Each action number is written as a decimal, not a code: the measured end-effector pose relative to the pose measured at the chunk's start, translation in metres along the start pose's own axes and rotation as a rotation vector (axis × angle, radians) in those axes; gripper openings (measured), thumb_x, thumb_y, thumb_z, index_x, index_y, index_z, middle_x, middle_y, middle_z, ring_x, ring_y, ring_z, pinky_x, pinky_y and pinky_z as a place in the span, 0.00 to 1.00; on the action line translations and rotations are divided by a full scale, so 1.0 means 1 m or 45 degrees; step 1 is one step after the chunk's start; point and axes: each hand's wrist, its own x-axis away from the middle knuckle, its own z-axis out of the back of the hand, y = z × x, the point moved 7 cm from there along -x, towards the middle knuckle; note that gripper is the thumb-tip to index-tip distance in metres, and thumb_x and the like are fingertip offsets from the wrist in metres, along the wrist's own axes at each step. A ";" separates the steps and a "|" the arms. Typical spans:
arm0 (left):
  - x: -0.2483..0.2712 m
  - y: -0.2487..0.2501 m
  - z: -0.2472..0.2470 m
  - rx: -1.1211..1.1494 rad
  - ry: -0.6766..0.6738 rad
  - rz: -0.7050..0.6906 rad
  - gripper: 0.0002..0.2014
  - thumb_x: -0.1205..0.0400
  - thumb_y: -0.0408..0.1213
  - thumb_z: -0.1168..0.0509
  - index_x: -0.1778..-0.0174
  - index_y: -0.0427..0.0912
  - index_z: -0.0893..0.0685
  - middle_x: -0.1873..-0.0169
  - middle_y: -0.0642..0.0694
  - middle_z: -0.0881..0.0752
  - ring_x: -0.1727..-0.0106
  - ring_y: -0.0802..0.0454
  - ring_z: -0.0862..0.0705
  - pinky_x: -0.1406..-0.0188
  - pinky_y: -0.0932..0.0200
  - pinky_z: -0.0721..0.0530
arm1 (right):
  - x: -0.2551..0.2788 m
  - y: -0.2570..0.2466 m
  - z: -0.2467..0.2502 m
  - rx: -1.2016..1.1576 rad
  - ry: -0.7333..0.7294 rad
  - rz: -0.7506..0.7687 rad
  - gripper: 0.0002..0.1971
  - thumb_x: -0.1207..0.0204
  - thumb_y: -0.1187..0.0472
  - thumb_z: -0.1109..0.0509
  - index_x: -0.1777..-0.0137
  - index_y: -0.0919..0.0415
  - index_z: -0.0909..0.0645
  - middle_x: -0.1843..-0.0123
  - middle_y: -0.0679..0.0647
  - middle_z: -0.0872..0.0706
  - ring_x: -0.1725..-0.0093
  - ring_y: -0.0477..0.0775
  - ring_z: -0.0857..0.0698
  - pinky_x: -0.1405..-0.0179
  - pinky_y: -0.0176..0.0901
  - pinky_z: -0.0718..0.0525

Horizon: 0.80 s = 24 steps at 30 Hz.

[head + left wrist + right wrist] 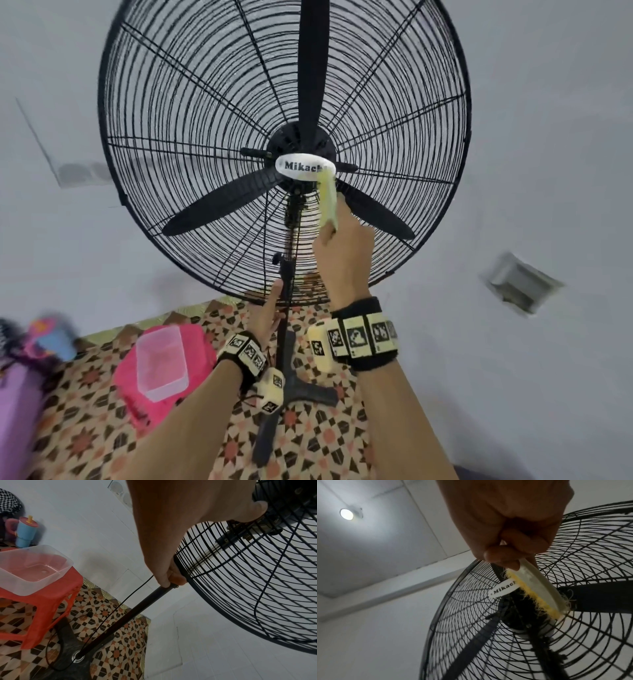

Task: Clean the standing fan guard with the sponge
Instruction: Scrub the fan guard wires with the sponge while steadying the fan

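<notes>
Overhead, pale walls point(548, 120) and a ceiling lamp point(347, 514) framed the black fan guard point(191, 102), which stood over a patterned tile floor point(85, 428). Beside it, a red stool point(42, 601) bore a clear tub point(56, 566). The left hand point(171, 527) gripped the pole point(137, 612); the right hand point(513, 520) pinched the sponge point(532, 588) against the guard's hub.

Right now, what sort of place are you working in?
Probably a room in a home: patterned floor tiles, plain white walls, a red plastic stool holding a clear tub, and the standing fan.
</notes>
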 end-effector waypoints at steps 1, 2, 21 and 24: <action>-0.002 -0.001 0.000 0.015 0.021 -0.025 0.65 0.43 0.86 0.27 0.20 0.38 0.20 0.29 0.33 0.15 0.44 0.45 0.12 0.38 0.55 0.14 | -0.002 -0.001 -0.001 0.062 -0.009 0.003 0.32 0.13 0.64 0.33 0.11 0.55 0.36 0.49 0.59 0.10 0.60 0.54 0.12 0.61 0.41 0.09; -0.004 -0.003 0.002 0.045 0.046 -0.036 0.67 0.43 0.86 0.27 0.17 0.37 0.24 0.32 0.34 0.13 0.48 0.48 0.12 0.40 0.56 0.13 | -0.002 -0.003 -0.007 0.098 -0.047 0.017 0.32 0.14 0.64 0.33 0.10 0.55 0.37 0.50 0.59 0.11 0.60 0.54 0.12 0.62 0.43 0.08; 0.016 0.012 -0.013 0.016 -0.033 -0.107 0.59 0.42 0.84 0.27 0.30 0.37 0.14 0.47 0.36 0.06 0.55 0.47 0.09 0.50 0.57 0.16 | -0.010 -0.021 0.001 -0.097 -0.271 0.009 0.33 0.13 0.68 0.33 0.10 0.53 0.38 0.43 0.58 0.15 0.64 0.47 0.18 0.70 0.28 0.14; 0.015 0.009 -0.004 0.015 0.080 -0.110 0.59 0.37 0.83 0.28 0.23 0.35 0.19 0.44 0.34 0.08 0.50 0.40 0.08 0.51 0.57 0.15 | -0.017 -0.014 0.005 0.063 -0.108 -0.034 0.36 0.13 0.63 0.33 0.09 0.50 0.42 0.49 0.54 0.18 0.57 0.45 0.28 0.65 0.32 0.21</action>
